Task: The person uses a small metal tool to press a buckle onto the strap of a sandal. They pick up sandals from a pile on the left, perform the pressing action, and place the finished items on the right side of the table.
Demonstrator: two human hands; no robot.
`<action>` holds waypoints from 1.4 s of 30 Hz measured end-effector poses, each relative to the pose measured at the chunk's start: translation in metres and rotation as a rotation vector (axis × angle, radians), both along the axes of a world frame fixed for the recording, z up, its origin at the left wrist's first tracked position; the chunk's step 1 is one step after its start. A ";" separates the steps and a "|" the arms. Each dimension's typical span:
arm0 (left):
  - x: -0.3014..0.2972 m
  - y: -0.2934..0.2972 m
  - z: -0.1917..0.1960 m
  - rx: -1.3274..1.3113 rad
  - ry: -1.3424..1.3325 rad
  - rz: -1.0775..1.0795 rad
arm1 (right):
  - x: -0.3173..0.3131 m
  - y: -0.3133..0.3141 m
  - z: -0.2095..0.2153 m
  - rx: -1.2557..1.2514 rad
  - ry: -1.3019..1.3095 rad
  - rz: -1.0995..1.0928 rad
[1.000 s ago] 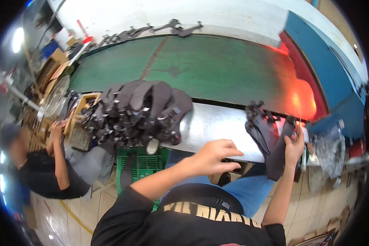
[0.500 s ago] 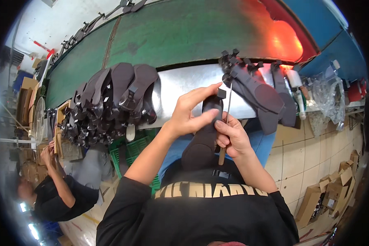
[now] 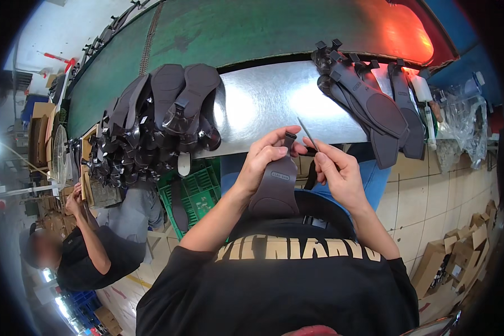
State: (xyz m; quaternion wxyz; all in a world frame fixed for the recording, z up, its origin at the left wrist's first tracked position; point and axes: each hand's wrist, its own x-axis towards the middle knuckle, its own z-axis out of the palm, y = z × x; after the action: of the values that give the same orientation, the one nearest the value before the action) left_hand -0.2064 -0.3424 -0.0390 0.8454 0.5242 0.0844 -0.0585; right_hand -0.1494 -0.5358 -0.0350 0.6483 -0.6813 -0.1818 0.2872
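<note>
Two hands meet over the lap, just below the tabletop [image 3: 274,103] edge: the left hand [image 3: 266,157] is wrapped around a dark shoe sole [image 3: 275,190], pinching its upper end, while the right hand [image 3: 336,173] pinches a thin metal tool [image 3: 309,135] whose tip points up beside that end. To work cleanly, the sole seems best kept firmly braced, the tool tip eased in close with small, controlled strokes, away from the left thumb. One pile of soles [image 3: 157,123] lies well apart at left, another [image 3: 369,95] on the right.
</note>
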 end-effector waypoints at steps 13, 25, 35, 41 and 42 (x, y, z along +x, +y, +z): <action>-0.001 -0.006 0.012 0.004 0.180 -0.010 | 0.004 -0.003 0.015 0.071 0.218 0.131; -0.007 -0.018 0.014 0.035 0.175 -0.008 | 0.001 -0.006 0.002 0.166 0.187 0.167; 0.001 -0.015 0.015 0.164 0.106 -0.073 | 0.025 -0.022 0.021 0.112 0.405 0.171; 0.006 0.037 0.069 1.173 -0.506 0.313 | 0.066 -0.045 0.030 0.025 -0.071 -0.225; 0.004 0.051 0.080 1.313 -0.558 0.447 | 0.079 -0.055 0.027 -0.039 -0.157 -0.343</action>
State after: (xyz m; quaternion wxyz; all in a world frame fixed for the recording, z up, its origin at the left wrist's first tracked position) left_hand -0.2020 -0.2919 0.0409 0.3406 0.8867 -0.0110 0.3124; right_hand -0.0700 -0.5910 -0.0078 0.6581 -0.7351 -0.1076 0.1220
